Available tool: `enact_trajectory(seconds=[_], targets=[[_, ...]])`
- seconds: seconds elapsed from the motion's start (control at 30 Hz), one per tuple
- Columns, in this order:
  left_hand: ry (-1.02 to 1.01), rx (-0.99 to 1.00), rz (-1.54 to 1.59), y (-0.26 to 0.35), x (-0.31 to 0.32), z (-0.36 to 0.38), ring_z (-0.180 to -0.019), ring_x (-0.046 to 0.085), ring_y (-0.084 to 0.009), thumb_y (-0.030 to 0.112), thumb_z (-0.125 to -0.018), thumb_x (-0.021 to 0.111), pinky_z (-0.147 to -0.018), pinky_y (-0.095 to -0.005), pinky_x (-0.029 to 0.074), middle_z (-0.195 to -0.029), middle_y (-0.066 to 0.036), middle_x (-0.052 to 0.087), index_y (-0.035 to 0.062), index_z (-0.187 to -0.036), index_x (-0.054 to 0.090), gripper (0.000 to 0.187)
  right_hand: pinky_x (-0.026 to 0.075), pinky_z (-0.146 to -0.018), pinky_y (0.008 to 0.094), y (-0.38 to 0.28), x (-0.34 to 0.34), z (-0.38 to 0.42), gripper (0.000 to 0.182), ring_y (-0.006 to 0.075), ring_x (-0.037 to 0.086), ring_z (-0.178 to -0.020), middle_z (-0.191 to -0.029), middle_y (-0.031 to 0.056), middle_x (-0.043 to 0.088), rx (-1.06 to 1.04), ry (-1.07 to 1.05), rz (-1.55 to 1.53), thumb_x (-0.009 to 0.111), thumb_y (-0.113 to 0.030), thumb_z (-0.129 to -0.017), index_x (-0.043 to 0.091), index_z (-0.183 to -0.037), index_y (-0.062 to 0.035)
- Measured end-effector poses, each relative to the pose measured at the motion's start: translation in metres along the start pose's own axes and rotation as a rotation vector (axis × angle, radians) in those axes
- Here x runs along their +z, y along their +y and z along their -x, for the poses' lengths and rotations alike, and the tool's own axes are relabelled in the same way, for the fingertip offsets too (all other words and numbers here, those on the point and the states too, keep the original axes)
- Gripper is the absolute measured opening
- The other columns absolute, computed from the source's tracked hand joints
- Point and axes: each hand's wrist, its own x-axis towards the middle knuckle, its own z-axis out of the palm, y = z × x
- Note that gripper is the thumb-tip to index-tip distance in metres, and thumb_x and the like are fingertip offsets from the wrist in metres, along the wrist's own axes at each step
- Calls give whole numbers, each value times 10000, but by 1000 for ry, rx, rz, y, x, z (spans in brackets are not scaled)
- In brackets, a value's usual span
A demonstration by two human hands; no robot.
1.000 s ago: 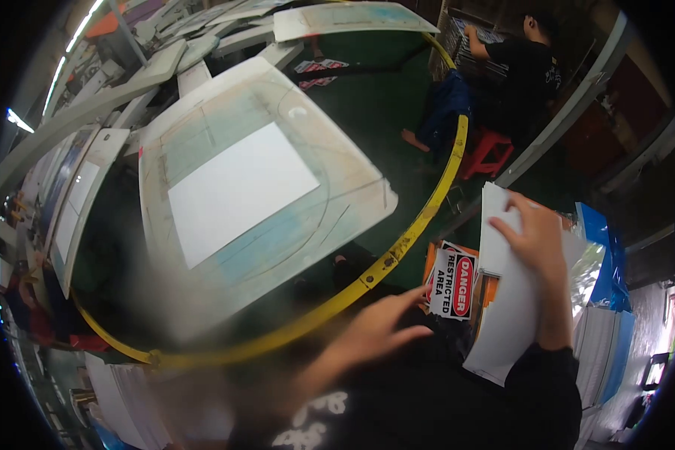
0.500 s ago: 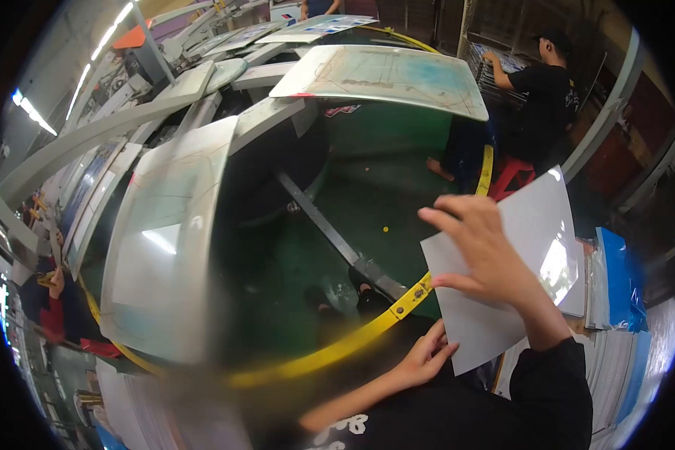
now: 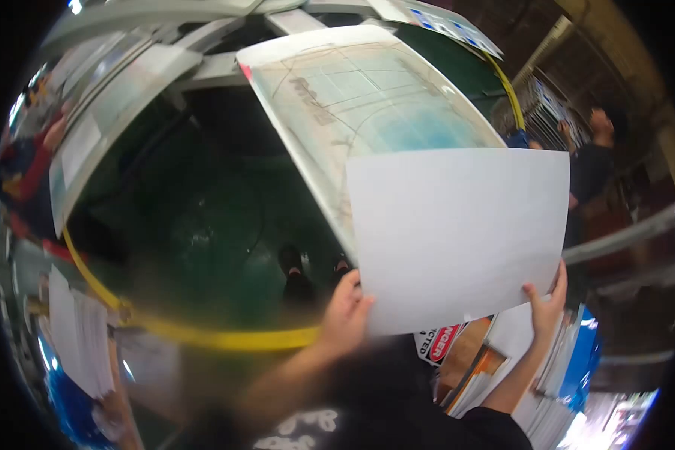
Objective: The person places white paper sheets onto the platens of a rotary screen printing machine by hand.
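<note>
white is the one sheet [image 3: 461,232] which two hands hold up, facing the wearer, in front of the body. the left hand [image 3: 346,315] grips its lower left corner, with fingers closed at the edge. the right hand [image 3: 549,304] grips the lower right side, the thumb pressed on the face and the other fingers at the edge, partly behind.

behind the sheet is one large pale board [image 3: 382,82], of which it hides the near end; whether the two touch, i cannot tell. this board has one blue stain, many thin brown lines and one small red mark at its corner. one more board [image 3: 120,112] stands to the left, blurred. below the sheet, one red, black and white sign [image 3: 441,343] shows partly, beside stacked sheets [image 3: 476,386] and blue plastic [image 3: 581,367].

the floor [image 3: 217,277] is dark green, and on it are two dark shoes [image 3: 289,259]. one yellow rail [image 3: 232,339] curves around the boards. two other people are in the room: one red sleeve [image 3: 41,165] at far left, and one person in dark clothes [image 3: 591,169] at right, near a rack [image 3: 544,109].
</note>
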Motion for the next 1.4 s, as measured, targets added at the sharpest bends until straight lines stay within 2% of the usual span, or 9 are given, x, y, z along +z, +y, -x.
enact_trajectory(seconds=[0.03,0.1,0.17,0.3,0.4,0.6,0.63,0.93,1.4], targets=[[79,15,111,-7,-8,-6,-1032,547,-160,-29,-908,427,-913,-282,409,-1136,-139,570,-36,-1340,292,453,324,-1013,358,1,18,-3,801,261,450,-1178,-1265,186,468,-9,27,-41,791,-202,-683,361,-1327,3],[121,158,-202,-9,-39,-20,-1056,517,-141,13,-915,461,-906,-271,402,-1188,-154,551,-72,-1355,298,477,339,-992,341,-15,53,-14,748,243,475,-1137,-1223,182,493,2,34,-130,792,-156,-683,386,-1280,44],[202,495,-785,4,-73,-37,-1115,524,-280,25,-897,491,-946,-314,388,-1227,-207,523,-64,-1337,345,472,367,-952,315,-42,92,-24,670,225,503,-1085,-1172,169,522,0,8,-190,784,-139,-694,414,-1217,55],[300,479,-1089,67,-130,-64,-1277,329,-330,64,-847,531,-1060,-375,243,-1375,-187,365,-3,-1330,399,505,396,-917,322,-95,154,-40,671,234,525,-1051,-1125,167,542,-8,-101,-326,801,-193,-680,438,-1190,49],[287,443,-1257,86,-174,-86,-1306,239,-366,180,-849,559,-1070,-424,205,-1408,-187,313,47,-1326,428,512,408,-898,343,-127,196,-63,671,263,540,-1018,-1082,178,554,-111,-73,-124,808,-234,-665,459,-1162,52],[205,316,-1749,105,-225,-119,-1336,-71,-477,593,-675,667,-1047,-602,15,-1490,-217,62,84,-1304,466,834,422,-884,335,-153,250,-100,713,266,555,-1003,-1078,201,570,-155,-179,-18,802,-343,-662,487,-1133,89],[153,300,-1737,106,-235,-124,-1326,-169,-475,679,-576,682,-1009,-651,-54,-1497,-207,-50,82,-1303,467,965,422,-884,336,-156,253,-102,714,267,555,-1001,-1077,201,570,-159,-188,-5,802,-346,-662,488,-1131,91],[114,335,-1778,100,-263,-121,-1310,-196,-495,705,-444,723,-947,-715,-89,-1490,-218,-76,65,-1291,476,1090,409,-910,349,-163,267,-97,766,288,541,-1046,-1120,224,552,-130,-286,50,802,-366,-650,477,-1158,106],[108,240,-1830,88,-260,-112,-1307,-229,-476,719,-433,702,-910,-744,-110,-1503,-179,-72,60,-1304,455,1120,389,-939,385,-160,273,-88,812,360,517,-1080,-1154,256,528,-149,-291,106,801,-383,-625,464,-1170,115]])
